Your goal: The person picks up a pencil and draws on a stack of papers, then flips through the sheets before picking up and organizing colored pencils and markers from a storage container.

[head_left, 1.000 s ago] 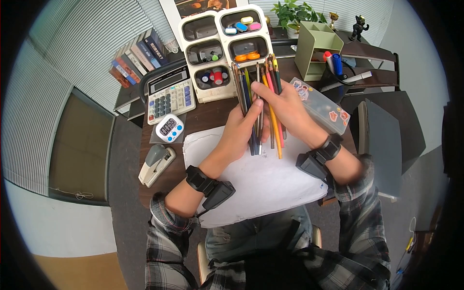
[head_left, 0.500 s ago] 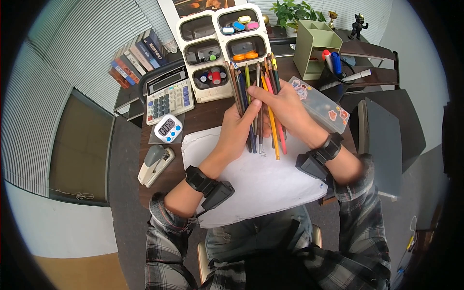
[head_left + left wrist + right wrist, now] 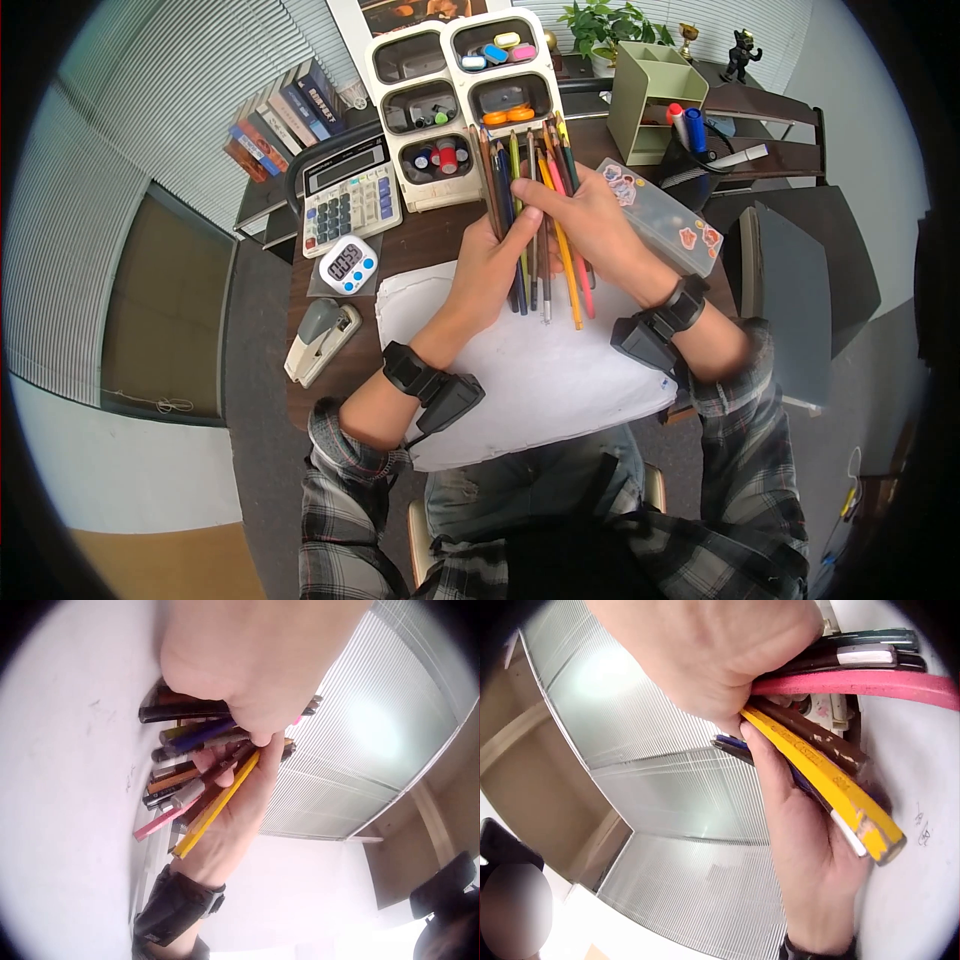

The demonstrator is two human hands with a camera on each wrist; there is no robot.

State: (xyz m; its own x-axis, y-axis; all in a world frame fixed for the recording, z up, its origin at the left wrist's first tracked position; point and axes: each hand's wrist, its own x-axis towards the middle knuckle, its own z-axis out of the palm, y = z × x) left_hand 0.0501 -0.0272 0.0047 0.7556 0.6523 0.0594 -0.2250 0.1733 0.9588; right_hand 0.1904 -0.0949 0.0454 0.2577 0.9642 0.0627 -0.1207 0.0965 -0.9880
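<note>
Both hands hold a spread bundle of coloured pencils above a white paper sheet (image 3: 530,390). The left hand (image 3: 487,262) grips the darker pencils (image 3: 500,185) on the left side, its thumb over them. Fingers of the right hand (image 3: 603,232) curl round a yellow pencil (image 3: 566,255), a pink pencil (image 3: 583,285) and others, its thumb touching the middle of the bundle. The two thumbs nearly meet. In the right wrist view the yellow pencil (image 3: 821,780) slants below the right palm, beside the pink pencil (image 3: 862,685). Most fingertips are hidden behind the pencils.
Behind the hands stands a white organizer (image 3: 430,195) with erasers and small items. A calculator (image 3: 350,212), timer (image 3: 348,265) and stapler (image 3: 322,345) lie left. To the right are a clear stickered box (image 3: 665,222), a green holder (image 3: 640,110) and markers (image 3: 696,135).
Both hands stay in nearly the same place over the paper. Some pencils in the middle of the bundle have shifted slightly, their lower ends now spread differently.
</note>
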